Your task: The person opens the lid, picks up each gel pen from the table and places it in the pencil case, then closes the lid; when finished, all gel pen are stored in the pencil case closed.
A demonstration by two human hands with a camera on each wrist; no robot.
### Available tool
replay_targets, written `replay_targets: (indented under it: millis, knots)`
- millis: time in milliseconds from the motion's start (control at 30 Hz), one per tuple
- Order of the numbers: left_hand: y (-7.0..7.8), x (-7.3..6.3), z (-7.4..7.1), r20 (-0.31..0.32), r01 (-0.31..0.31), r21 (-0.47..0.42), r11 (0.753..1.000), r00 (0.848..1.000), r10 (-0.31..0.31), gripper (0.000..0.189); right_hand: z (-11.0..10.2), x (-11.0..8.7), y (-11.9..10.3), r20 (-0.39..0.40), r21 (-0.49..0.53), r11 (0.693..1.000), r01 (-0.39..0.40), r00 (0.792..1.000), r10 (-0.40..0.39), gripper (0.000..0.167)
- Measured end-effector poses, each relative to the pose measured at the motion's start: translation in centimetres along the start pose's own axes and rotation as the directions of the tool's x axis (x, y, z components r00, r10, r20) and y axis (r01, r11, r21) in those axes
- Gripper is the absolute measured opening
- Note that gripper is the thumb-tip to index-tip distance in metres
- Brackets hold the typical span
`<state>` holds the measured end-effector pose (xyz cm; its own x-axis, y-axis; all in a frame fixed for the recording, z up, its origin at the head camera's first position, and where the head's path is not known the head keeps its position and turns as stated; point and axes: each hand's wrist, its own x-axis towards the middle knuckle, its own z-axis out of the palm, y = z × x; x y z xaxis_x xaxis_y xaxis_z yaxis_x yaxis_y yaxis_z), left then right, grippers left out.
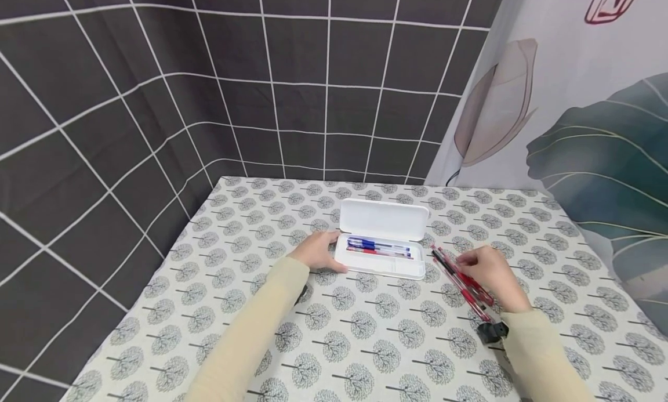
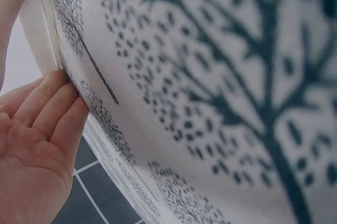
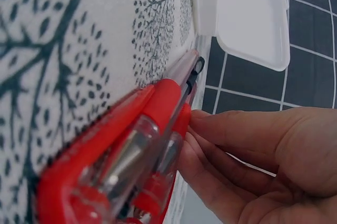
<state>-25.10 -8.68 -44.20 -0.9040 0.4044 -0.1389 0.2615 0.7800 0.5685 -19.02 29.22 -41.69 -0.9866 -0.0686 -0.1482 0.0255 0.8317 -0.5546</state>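
A white pencil case (image 1: 382, 268) lies with its lid (image 1: 383, 217) raised. Inside are blue pens (image 1: 365, 243) and a red pen (image 1: 367, 251). My left hand (image 1: 317, 251) holds the case's left end, thumb at the front corner and fingers at the back one. In the left wrist view, the fingers (image 2: 52, 100) lie against the case wall. To the right of the case, my right hand (image 1: 487, 271) pinches a red pen (image 3: 181, 119) in a small pile between thumb and fingertips. Red-gripped clear pens (image 3: 163, 100) and a black-tipped pen (image 1: 443, 263) lie beside it.
A tree-print cloth (image 1: 360, 344) covers the table. Behind it hangs a dark grid-patterned curtain (image 1: 302, 106), with a leaf-print curtain (image 1: 600, 152) at the right. A small black device (image 1: 492, 332) sits at the right wrist.
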Motion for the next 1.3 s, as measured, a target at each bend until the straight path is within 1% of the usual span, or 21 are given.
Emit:
replay_targets:
  millis: [300,433,633,900,1033,1167,1300]
  knots:
    - [-0.1,0.0,0.0,-0.002,-0.005,0.011,1.000,1.000,0.005,0.105,-0.6,0.1,-0.2,0.045,-0.055,0.998,-0.022,0.999,0.024,0.024]
    - [-0.1,0.0,-0.1,-0.004,0.001,0.024,1.000,1.000,-0.001,0.106,-0.7,0.4,-0.3,0.074,-0.064,0.997,-0.035,0.996,0.040,0.025]
    - [0.2,-0.3,-0.2,-0.005,0.001,0.015,1.000,1.000,-0.001,0.106,-1.2,0.7,-0.4,0.104,-0.067,0.997,-0.050,0.993,0.057,0.025]
    - [0.5,-0.6,-0.3,-0.003,-0.001,0.012,1.000,1.000,0.001,0.103,-1.2,0.9,-0.4,0.112,-0.052,0.997,-0.058,0.992,0.063,0.026]
    - [0.4,-0.5,-0.2,-0.001,0.002,0.017,1.000,1.000,-0.002,0.103,-0.9,1.0,-0.4,0.113,-0.031,0.998,-0.060,0.992,0.063,0.026]
    - [0.2,-0.4,-0.1,0.000,-0.009,0.006,1.000,1.000,0.009,0.102,-0.5,1.0,-0.3,0.103,-0.020,0.998,-0.062,0.993,0.063,0.024]
    - [0.0,-0.2,-0.1,0.000,-0.014,0.000,1.000,1.000,0.014,0.102,-0.4,0.9,-0.7,0.080,-0.027,0.999,-0.031,0.996,0.033,0.022]
